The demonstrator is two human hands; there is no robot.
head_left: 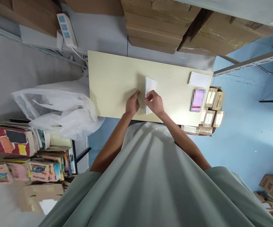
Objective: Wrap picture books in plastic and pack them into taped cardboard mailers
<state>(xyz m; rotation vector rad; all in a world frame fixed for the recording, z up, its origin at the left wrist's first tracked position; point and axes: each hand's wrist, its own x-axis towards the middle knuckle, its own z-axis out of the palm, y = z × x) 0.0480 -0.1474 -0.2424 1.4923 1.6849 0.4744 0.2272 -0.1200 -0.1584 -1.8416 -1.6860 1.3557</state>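
Looking down from the head cam, you've got a person in a greenish-grey shirt at a pale yellow surface, both hands out in front over the middle of it. The main thing here is a flat white pad or slim box with a pale blue edge, lying lengthwise away from the person, roughly mid-surface (can't tell which of the two it is). The right hand is over its near half, fingers curled in and thumb and index close together at the left edge. Can't really tell if it's properly gripping or just touching. The left hand is just beside it on the left, loosely half open with a gap between thumb and index, and nothing seems to be in it.

Over at the right end of the surface there's another white pad or box, with a pixelated purple-pink rectangle just on the near side of it. Small taped cartons are bunched past that end. Off to the left sit a white plastic bag, plus rows of books nearer the person. Big cardboard boxes line the far side, and a white power strip is up at far left.
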